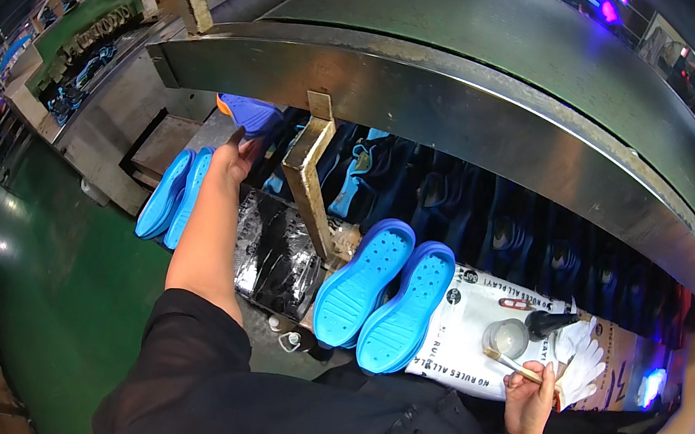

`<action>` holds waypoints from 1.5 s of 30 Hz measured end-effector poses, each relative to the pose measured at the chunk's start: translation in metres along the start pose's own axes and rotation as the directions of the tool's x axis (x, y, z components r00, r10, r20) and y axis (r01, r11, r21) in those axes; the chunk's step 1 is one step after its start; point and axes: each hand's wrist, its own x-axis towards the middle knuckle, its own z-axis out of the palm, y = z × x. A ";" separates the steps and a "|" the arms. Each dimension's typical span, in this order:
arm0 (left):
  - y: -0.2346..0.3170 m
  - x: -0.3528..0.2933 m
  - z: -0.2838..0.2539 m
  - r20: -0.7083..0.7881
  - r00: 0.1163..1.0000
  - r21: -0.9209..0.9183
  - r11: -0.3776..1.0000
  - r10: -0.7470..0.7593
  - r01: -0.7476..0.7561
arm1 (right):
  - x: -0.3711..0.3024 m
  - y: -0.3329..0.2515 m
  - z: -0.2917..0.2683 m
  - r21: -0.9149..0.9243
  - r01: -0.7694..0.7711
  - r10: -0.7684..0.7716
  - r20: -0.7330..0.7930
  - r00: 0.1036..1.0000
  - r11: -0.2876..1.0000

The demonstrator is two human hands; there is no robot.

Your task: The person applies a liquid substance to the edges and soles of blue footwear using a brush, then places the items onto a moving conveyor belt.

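My right hand (529,400) is closed round the handle of a brush (516,366), its bristle end at the rim of a small clear cup (508,338). Stretched out to the far left, my left hand (237,157) has its fingers at the lower edge of a purple-blue sole (254,115) with an orange end; the fingertips are partly hidden, and they seem to grip it. A pair of bright blue soles, the left (361,285) and the right (408,307), lies before me. Another blue pair (173,196) stands left of my forearm.
A metal shelf (441,108) spans the bench above racked dark and blue shoe parts (436,191). A metal post (310,178) stands between my hands. On a white printed sheet (459,348) are a dark bottle (547,323) and white gloves (584,361). Another person's arm (674,433) is at right.
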 end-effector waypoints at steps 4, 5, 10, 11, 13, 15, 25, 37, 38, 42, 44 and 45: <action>-0.029 0.006 -0.053 0.384 0.923 0.086 0.996 -0.024 -0.010 | 0.002 0.009 0.007 0.034 -0.052 0.050 0.045 0.998 0.998; -0.046 -0.026 -0.045 0.382 0.923 0.082 0.996 -0.048 0.018 | 0.000 0.010 0.002 0.040 -0.056 0.055 0.036 0.998 0.998; -0.079 -0.211 -0.038 0.269 0.956 0.395 0.892 0.116 -0.220 | 0.001 0.007 -0.003 0.036 -0.086 0.085 0.028 0.996 0.996; -0.084 -0.234 -0.044 0.323 0.935 0.449 0.847 0.144 -0.286 | 0.002 0.006 0.000 0.027 -0.070 0.070 0.014 0.997 0.997; -0.093 -0.287 -0.034 0.451 0.880 0.546 0.733 0.151 -0.406 | -0.001 0.005 -0.003 0.035 -0.049 0.048 0.029 0.998 0.998; -0.110 -0.325 -0.016 0.632 0.775 0.599 0.620 0.024 -0.508 | -0.006 0.000 -0.007 0.013 -0.005 0.005 0.039 0.999 1.000; -0.147 -0.333 0.018 0.714 0.674 0.589 -0.359 -0.188 -0.724 | 0.015 -0.022 -0.056 -0.502 0.332 -0.414 -0.059 0.908 0.799; -0.171 -0.326 -0.020 0.617 0.767 0.784 0.052 -0.173 -0.619 | 0.071 0.005 -0.045 -0.815 0.452 -0.487 0.247 0.837 0.363; -0.172 -0.321 -0.026 0.604 0.768 0.796 0.207 -0.213 -0.568 | 0.073 0.007 -0.044 -0.825 0.455 -0.493 0.258 0.831 0.336; -0.155 -0.336 0.002 0.371 0.806 0.893 0.416 -0.462 -0.173 | 0.074 0.005 -0.050 -0.831 0.450 -0.501 0.252 0.828 0.326; -0.149 -0.330 0.002 0.368 0.717 0.850 0.527 -0.592 -0.002 | 0.072 0.002 -0.050 -0.830 0.444 -0.504 0.239 0.830 0.337; -0.147 -0.331 0.004 0.361 0.704 0.839 0.543 -0.612 0.042 | 0.072 0.000 -0.050 -0.823 0.436 -0.498 0.224 0.838 0.363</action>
